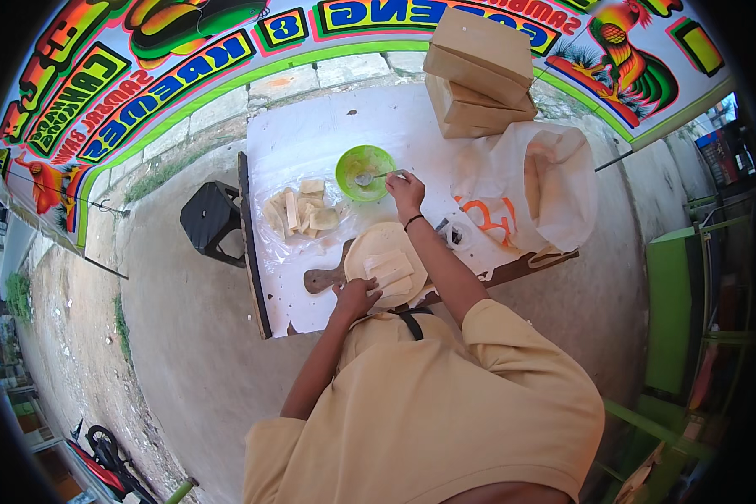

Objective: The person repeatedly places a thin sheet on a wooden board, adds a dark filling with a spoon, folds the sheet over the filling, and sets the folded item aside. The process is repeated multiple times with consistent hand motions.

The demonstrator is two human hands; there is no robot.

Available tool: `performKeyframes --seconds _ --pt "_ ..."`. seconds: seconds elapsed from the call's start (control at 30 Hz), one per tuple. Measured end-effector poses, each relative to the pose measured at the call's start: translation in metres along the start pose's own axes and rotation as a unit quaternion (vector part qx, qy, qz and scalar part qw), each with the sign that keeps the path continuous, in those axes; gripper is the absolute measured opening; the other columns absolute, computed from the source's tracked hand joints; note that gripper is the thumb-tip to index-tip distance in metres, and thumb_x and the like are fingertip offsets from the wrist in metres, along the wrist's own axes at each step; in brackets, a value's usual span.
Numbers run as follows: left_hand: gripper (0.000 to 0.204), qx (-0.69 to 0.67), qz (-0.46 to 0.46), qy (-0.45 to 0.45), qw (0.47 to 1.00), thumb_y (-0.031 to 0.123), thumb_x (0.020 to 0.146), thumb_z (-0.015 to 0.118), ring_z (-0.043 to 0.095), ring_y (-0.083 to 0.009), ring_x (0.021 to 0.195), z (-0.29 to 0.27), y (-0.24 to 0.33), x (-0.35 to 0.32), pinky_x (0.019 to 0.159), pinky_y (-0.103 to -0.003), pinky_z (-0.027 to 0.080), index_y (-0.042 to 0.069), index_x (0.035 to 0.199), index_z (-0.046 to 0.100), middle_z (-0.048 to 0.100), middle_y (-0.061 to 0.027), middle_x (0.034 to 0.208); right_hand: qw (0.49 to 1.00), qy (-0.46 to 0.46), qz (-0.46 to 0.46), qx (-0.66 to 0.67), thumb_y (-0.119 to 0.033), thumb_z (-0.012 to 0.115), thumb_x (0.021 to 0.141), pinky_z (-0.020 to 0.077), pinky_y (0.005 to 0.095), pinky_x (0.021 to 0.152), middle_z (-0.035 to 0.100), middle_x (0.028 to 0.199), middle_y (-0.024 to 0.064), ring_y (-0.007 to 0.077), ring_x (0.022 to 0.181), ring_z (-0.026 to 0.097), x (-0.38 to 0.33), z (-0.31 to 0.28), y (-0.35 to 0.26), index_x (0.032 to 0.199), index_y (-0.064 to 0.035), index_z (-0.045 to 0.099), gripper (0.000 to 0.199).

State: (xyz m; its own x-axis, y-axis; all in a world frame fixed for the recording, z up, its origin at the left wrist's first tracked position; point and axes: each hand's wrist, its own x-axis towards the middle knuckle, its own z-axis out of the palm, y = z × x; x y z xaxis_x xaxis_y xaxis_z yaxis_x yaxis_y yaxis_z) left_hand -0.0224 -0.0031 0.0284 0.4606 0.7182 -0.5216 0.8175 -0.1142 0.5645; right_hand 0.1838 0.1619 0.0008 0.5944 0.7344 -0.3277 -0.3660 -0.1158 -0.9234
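My right hand (405,191) grips a metal spoon (371,178), whose bowl dips into a lime-green bowl (345,165) holding a little pale mixture. My left hand (357,296) rests at the near left edge of a round, pale, thin sheet (363,248), with its fingers partly spread against it. That sheet lies over a wooden paddle board (318,280), whose handle sticks out to the left. Pale rectangular pieces (390,270) lie on the sheet beside my left fingers. Left of the green bowl, more pale flat pieces (311,210) sit on clear plastic.
The white-covered table (311,134) has a dark edge on its left. Brown cardboard boxes (479,76) are stacked at the back right, near a large translucent plastic bag (554,185). A black stool (212,218) stands to the left. A printed banner (185,80) hangs beyond the table.
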Motion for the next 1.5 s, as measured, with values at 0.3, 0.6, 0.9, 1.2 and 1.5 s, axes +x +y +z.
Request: performKeyframes --seconds 0.3,0.6,0.9,1.2,1.5 --pt "0.042 -0.004 0.003 -0.068 0.998 0.04 0.088 0.06 0.053 -0.0277 0.122 -0.014 -0.001 0.003 0.103 -0.07 0.013 0.012 0.118 0.066 0.057 -0.0032 0.133 0.992 0.029 0.003 -0.126 -0.025 0.076 0.078 0.0574 0.0295 0.068 0.065 0.084 0.0102 0.0168 0.076 0.066 -0.012 0.015 -0.018 0.093 0.0013 0.056 0.037" --pt "0.045 -0.03 0.019 -0.076 0.996 0.043 0.088 0.06 0.05 -0.0292 0.125 -0.015 0.0 0.003 0.104 -0.071 0.008 0.013 0.12 0.065 0.058 -0.0043 0.132 0.935 0.247 -0.042 -0.249 -0.039 0.076 0.073 0.0504 0.0419 0.083 0.065 0.085 0.0201 0.0371 0.086 0.064 0.037 0.006 0.011 0.091 0.0006 0.058 0.047" --pt "0.046 -0.034 0.006 -0.082 0.996 0.043 0.087 0.06 0.05 -0.0278 0.126 -0.013 -0.006 0.005 0.105 -0.07 0.007 0.014 0.123 0.063 0.058 -0.0036 0.132 0.93 0.119 -0.173 -0.301 -0.023 0.061 0.088 0.0508 0.0409 0.073 0.068 0.083 0.0178 0.0331 0.08 0.067 0.008 0.014 -0.009 0.092 -0.0042 0.069 0.021" --pt "0.044 -0.016 0.014 -0.084 0.996 0.041 0.087 0.059 0.053 -0.0248 0.123 -0.016 -0.004 0.006 0.104 -0.069 0.012 0.011 0.118 0.066 0.055 -0.0008 0.136 0.909 0.072 -0.279 -0.3 -0.022 0.061 0.09 0.0494 0.0374 0.063 0.065 0.073 0.0173 0.0304 0.068 0.065 -0.002 0.021 -0.015 0.093 -0.0038 0.07 0.021" --pt "0.04 -0.022 0.01 -0.057 0.998 0.041 0.088 0.059 0.052 -0.024 0.124 -0.008 -0.011 0.009 0.103 -0.07 0.014 0.013 0.116 0.067 0.056 -0.0009 0.135 0.918 0.044 -0.265 -0.292 -0.026 0.06 0.091 0.0492 0.0326 0.06 0.066 0.067 0.0116 0.0206 0.059 0.062 -0.011 0.001 0.003 0.094 -0.0036 0.07 0.024"
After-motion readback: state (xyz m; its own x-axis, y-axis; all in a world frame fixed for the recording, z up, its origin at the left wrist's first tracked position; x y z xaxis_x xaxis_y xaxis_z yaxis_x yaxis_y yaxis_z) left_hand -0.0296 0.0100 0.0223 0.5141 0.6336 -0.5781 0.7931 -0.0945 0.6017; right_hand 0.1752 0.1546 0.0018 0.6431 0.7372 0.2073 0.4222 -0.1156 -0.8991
